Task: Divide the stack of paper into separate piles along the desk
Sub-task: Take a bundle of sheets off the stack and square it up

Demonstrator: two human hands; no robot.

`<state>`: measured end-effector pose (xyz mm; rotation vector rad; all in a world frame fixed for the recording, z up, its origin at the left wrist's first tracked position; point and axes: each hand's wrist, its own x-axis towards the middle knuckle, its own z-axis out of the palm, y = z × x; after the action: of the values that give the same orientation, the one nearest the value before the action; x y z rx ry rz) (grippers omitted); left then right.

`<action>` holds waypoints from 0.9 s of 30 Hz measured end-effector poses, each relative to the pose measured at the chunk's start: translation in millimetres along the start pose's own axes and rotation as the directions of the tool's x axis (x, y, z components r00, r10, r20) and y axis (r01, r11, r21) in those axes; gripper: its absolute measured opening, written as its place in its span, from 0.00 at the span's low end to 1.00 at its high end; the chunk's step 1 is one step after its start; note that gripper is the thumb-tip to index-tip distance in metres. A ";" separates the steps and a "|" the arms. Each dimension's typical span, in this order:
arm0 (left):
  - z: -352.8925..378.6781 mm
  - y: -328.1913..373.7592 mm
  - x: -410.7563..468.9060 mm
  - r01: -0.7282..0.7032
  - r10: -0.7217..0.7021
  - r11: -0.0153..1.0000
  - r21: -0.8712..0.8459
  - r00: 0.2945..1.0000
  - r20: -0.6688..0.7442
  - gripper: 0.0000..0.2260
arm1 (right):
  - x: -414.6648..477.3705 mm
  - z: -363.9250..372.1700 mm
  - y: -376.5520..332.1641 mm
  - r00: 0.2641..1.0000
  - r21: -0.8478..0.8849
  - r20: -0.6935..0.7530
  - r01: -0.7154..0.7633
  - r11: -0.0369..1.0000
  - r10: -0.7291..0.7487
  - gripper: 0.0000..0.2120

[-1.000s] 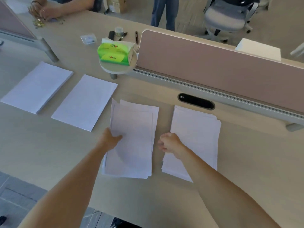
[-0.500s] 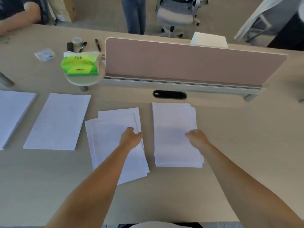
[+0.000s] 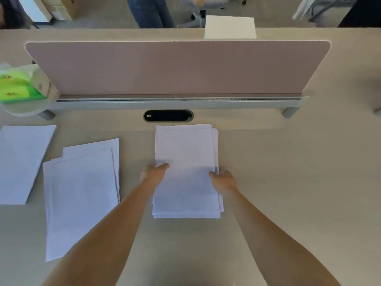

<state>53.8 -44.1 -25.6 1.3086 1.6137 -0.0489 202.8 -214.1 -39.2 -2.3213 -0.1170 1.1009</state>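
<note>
The main stack of white paper (image 3: 185, 153) lies in the middle of the desk, below the cable slot. My left hand (image 3: 153, 173) grips its left edge, thumb on the top sheet. My right hand (image 3: 223, 178) grips its right edge the same way. To the left lies a loosely fanned pile of sheets (image 3: 82, 193), untouched. Further left, a neat pile (image 3: 22, 159) runs off the frame edge.
A pink divider panel (image 3: 175, 67) on a grey rail crosses the desk behind the stack, with a black cable slot (image 3: 168, 116) in front. A green tissue box (image 3: 16, 87) sits on a round shelf at left. Bare desk (image 3: 299, 172) extends to the right.
My left hand left the fanned pile and moved right onto the main stack's left edge. My right hand stayed at its right edge. The view shifted right, so the far-left pile is gone.
</note>
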 end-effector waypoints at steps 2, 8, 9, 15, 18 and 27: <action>30.8 15.0 -15.3 0.012 -0.009 0.999 -0.037 0.997 0.075 0.29 | 9.1 -31.8 14.2 0.999 -0.068 -0.034 0.004 0.998 -0.006 0.21; 135.2 35.1 -32.2 0.007 0.026 0.994 -0.108 0.953 0.300 0.25 | 42.2 -127.8 61.3 0.975 -0.077 -0.213 -0.084 0.994 0.066 0.29; 142.5 45.0 -47.9 0.003 0.030 0.994 -0.106 0.951 0.309 0.22 | 45.9 -138.6 66.9 0.970 -0.072 -0.230 -0.102 0.992 0.083 0.28; 163.4 61.6 -54.0 0.025 0.005 0.995 -0.097 0.956 0.295 0.14 | 54.0 -158.3 81.3 0.965 -0.082 -0.231 -0.142 0.987 0.120 0.30; 158.0 60.0 -46.4 0.036 0.001 0.994 -0.108 0.947 0.321 0.11 | 49.2 -152.8 76.0 0.955 -0.121 -0.264 -0.172 0.978 0.136 0.31; 68.9 26.8 -21.5 -0.135 0.146 0.989 -0.067 0.966 0.215 0.08 | 3.8 -72.5 -1.6 0.921 -0.438 -0.286 0.121 0.891 -0.265 0.25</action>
<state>116.9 -88.1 -29.9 1.3255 1.3250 -0.0619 259.0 -244.4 -4.4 -2.7644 -0.4849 0.5992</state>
